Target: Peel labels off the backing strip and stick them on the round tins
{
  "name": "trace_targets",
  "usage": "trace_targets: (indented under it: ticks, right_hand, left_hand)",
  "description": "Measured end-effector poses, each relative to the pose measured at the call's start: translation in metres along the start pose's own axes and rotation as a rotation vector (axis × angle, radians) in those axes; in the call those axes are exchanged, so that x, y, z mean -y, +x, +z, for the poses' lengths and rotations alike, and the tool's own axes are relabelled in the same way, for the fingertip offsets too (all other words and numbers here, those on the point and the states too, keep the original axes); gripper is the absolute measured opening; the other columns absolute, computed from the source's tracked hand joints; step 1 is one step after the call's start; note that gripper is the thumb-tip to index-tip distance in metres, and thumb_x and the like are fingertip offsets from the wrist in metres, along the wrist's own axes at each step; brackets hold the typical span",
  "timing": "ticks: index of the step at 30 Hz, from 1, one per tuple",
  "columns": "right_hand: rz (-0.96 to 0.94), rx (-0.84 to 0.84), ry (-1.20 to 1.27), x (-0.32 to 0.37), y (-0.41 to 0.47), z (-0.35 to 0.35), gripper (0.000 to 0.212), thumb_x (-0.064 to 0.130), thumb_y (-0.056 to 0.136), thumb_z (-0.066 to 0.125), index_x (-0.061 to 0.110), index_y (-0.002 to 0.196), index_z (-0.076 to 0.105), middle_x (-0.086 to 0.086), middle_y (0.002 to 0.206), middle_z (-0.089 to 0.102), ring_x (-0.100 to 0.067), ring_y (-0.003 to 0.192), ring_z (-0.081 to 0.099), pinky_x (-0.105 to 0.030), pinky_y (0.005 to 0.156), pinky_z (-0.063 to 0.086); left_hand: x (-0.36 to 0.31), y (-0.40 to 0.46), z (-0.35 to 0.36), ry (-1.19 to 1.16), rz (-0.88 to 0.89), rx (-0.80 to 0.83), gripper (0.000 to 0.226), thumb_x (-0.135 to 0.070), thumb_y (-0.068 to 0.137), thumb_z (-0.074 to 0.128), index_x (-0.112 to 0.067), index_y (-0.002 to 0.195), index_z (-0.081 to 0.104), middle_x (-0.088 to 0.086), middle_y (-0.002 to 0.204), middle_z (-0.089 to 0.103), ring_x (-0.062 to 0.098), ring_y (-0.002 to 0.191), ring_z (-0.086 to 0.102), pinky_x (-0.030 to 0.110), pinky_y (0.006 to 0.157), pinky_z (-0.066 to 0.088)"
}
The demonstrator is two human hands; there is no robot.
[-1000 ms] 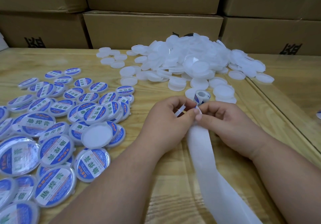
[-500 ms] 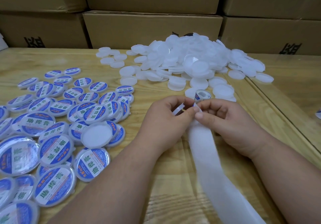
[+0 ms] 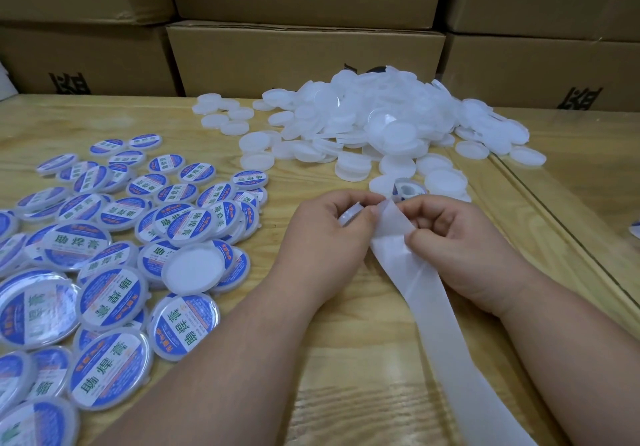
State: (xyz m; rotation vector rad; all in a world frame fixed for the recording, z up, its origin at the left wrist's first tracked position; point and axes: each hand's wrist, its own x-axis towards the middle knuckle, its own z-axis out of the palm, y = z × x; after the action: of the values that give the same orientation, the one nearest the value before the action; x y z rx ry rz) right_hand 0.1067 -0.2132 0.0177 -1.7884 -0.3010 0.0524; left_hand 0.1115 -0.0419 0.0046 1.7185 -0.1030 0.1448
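My left hand [image 3: 327,234] curls around a small white round tin [image 3: 349,215] held on edge, mostly hidden by the fingers. My right hand [image 3: 450,237] pinches the white backing strip [image 3: 426,307], which runs from between my hands down toward the bottom right. Just beyond my fingers stands the roll of labels [image 3: 407,189], blue print showing on it. A heap of plain white tins [image 3: 374,123] lies at the back centre. Several labelled tins [image 3: 114,293] with blue and white stickers spread over the left side.
The wooden table [image 3: 346,359] has a seam and glass-topped section [image 3: 571,203] on the right. Stacked cardboard boxes [image 3: 304,57] wall off the far edge. One unlabelled white tin [image 3: 194,267] lies on the labelled ones.
My hands have drawn slightly apart. The strip has been pulled further toward me, with its top edge now folded over between my thumbs. The tin stays in my left hand.
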Motion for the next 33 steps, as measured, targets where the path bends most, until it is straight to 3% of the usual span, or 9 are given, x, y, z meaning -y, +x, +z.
trace_targets:
  ticks: [4,8,10,13,18,21,24,28,33]
  right_hand:
    - [0.038,-0.011,0.007,0.000,0.001,0.000,0.037,0.010,0.069,0.050,0.026,0.089,0.077,-0.003,0.068,0.058,-0.019,0.066,0.052,-0.026,0.062,0.045]
    - [0.045,-0.016,0.039,-0.003,0.001,0.000,0.036,0.011,0.069,0.050,0.022,0.092,0.074,-0.008,0.069,0.057,-0.018,0.063,0.053,-0.024,0.058,0.045]
    - [0.009,-0.047,0.003,-0.005,0.001,0.001,0.027,0.015,0.074,0.054,0.021,0.093,0.071,-0.008,0.064,0.049,-0.015,0.056,0.045,-0.023,0.051,0.041]
    - [-0.152,-0.172,-0.040,-0.008,0.002,0.006,0.018,0.021,0.081,0.062,0.024,0.098,0.068,0.001,0.059,0.050,-0.012,0.053,0.045,-0.018,0.051,0.041]
    - [-0.481,-0.326,-0.267,-0.009,0.006,0.012,0.037,0.011,0.085,0.069,0.042,0.104,0.063,0.006,0.084,0.058,-0.014,0.068,0.056,-0.013,0.061,0.041]
    - [-0.563,-0.344,-0.366,-0.009,0.007,0.013,0.035,0.007,0.085,0.070,0.035,0.105,0.066,0.006,0.092,0.059,-0.014,0.071,0.058,-0.010,0.065,0.040]
    - [-0.587,-0.379,-0.390,-0.008,0.007,0.013,0.026,0.002,0.083,0.074,0.025,0.094,0.069,0.010,0.090,0.063,-0.011,0.071,0.058,-0.008,0.065,0.040]
    - [-0.554,-0.409,-0.364,-0.005,0.005,0.014,0.019,0.007,0.083,0.073,0.024,0.082,0.067,0.015,0.084,0.062,-0.011,0.069,0.057,-0.009,0.062,0.039]
    - [-0.522,-0.420,-0.292,-0.001,0.002,0.019,0.021,0.010,0.083,0.069,0.028,0.077,0.060,0.011,0.082,0.060,-0.009,0.067,0.054,-0.010,0.061,0.039]
  left_hand:
    - [-0.001,0.003,-0.003,-0.127,0.004,-0.173,0.027,-0.010,0.088,0.060,-0.035,0.095,0.070,-0.015,0.076,0.072,0.008,0.058,0.060,0.018,0.053,0.050]
    - [-0.001,0.006,-0.006,-0.225,-0.034,-0.321,0.027,-0.011,0.082,0.056,-0.032,0.088,0.071,-0.010,0.074,0.068,0.010,0.062,0.054,0.031,0.058,0.048]
    - [-0.002,0.006,-0.007,-0.245,-0.065,-0.333,0.028,-0.014,0.079,0.056,-0.035,0.084,0.074,-0.013,0.071,0.068,0.007,0.058,0.054,0.027,0.056,0.049]
    - [-0.005,0.003,-0.006,-0.242,-0.071,-0.274,0.027,-0.017,0.078,0.057,-0.035,0.084,0.077,-0.014,0.067,0.066,0.006,0.056,0.053,0.021,0.053,0.047]
    - [-0.009,-0.002,-0.004,-0.214,-0.049,-0.167,0.024,-0.018,0.081,0.059,-0.031,0.083,0.078,-0.015,0.069,0.071,0.002,0.053,0.056,0.015,0.050,0.047]
    - [-0.009,-0.002,-0.004,-0.226,-0.031,-0.125,0.028,-0.008,0.089,0.059,-0.026,0.081,0.079,-0.014,0.071,0.072,0.000,0.056,0.061,0.013,0.054,0.047]
    - [-0.009,-0.002,-0.004,-0.268,-0.026,-0.090,0.022,-0.018,0.083,0.059,-0.025,0.079,0.079,-0.009,0.075,0.073,0.007,0.061,0.064,0.018,0.057,0.049]
    - [-0.008,-0.001,-0.005,-0.344,0.002,-0.041,0.026,-0.028,0.083,0.053,-0.022,0.081,0.078,0.002,0.077,0.072,0.015,0.064,0.065,0.022,0.056,0.046]
    - [-0.006,0.001,-0.011,-0.501,0.033,0.069,0.047,-0.026,0.080,0.035,-0.013,0.117,0.060,0.016,0.074,0.071,0.029,0.059,0.062,0.030,0.051,0.042]
